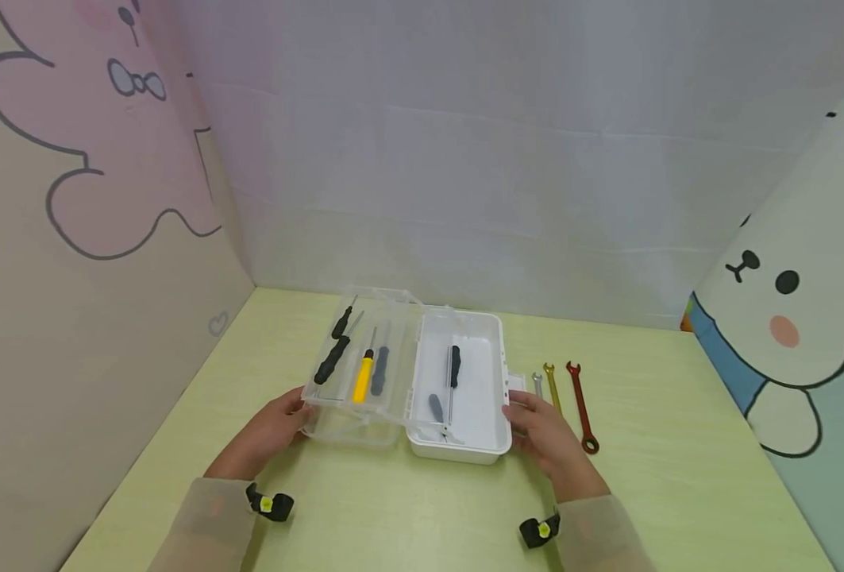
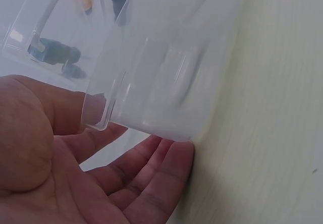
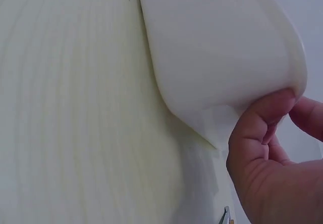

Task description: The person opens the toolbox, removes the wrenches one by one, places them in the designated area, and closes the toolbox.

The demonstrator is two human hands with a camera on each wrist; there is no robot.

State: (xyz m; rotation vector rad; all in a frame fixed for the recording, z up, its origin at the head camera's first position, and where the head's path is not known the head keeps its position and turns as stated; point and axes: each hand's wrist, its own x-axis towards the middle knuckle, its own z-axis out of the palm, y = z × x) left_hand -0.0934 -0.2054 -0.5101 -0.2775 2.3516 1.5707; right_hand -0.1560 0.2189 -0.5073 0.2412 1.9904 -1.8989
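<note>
A white toolbox [image 1: 484,389] stands unfolded on the table, its clear lid [image 1: 357,431] and clear tray [image 1: 402,377] swung out to the left. In the tray lie two black screwdrivers, one a larger one [image 1: 331,363], a yellow screwdriver [image 1: 363,380] and a grey-handled one [image 1: 380,371]. Inside the box are a black-handled screwdriver [image 1: 455,367] and a grey-handled one [image 1: 436,408]. My left hand [image 1: 271,429] grips the clear plastic at its left front corner, thumb on the tray's edge, fingers at the lid. With thumb and curled finger, my right hand [image 3: 267,158] pinches the box's right rim.
Right of the box lie a silver wrench [image 1: 537,384], a yellow one [image 1: 553,389] and a red one [image 1: 582,409], the first two partly behind my right hand. A white curtain [image 1: 464,159] hangs behind the table [image 1: 422,516]. Patterned panels stand at both sides.
</note>
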